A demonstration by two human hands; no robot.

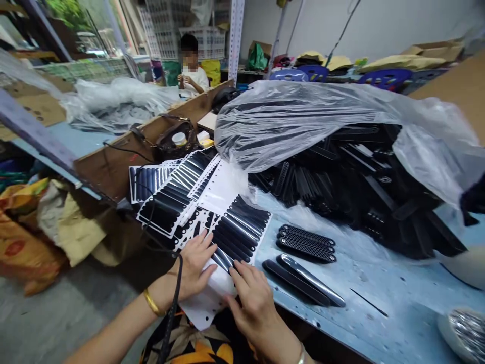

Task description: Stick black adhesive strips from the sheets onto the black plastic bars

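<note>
A white sheet with rows of glossy black strips (242,227) lies at the table's front edge. Its near end, a bare white part (206,303), hangs toward my lap. My left hand (195,265) rests on the sheet with fingers spread. Beside it, my right hand (250,290) touches the near end of a shiny black strip (223,257), fingers stretched and thumb apart. Whether that strip is loose from the sheet, I cannot tell. Right of my hands lie two smooth black handle-shaped pieces (303,280). Beyond them sit three textured black pieces (306,242), side by side.
Clear plastic (295,111) partly covers a big heap of black parts (341,187). More strip sheets (166,202) overlap at left. A black cord (176,303) hangs past my left wrist. A bowl of metal pieces (464,331) stands at right. Another person (195,76) sits behind the wooden board (113,156).
</note>
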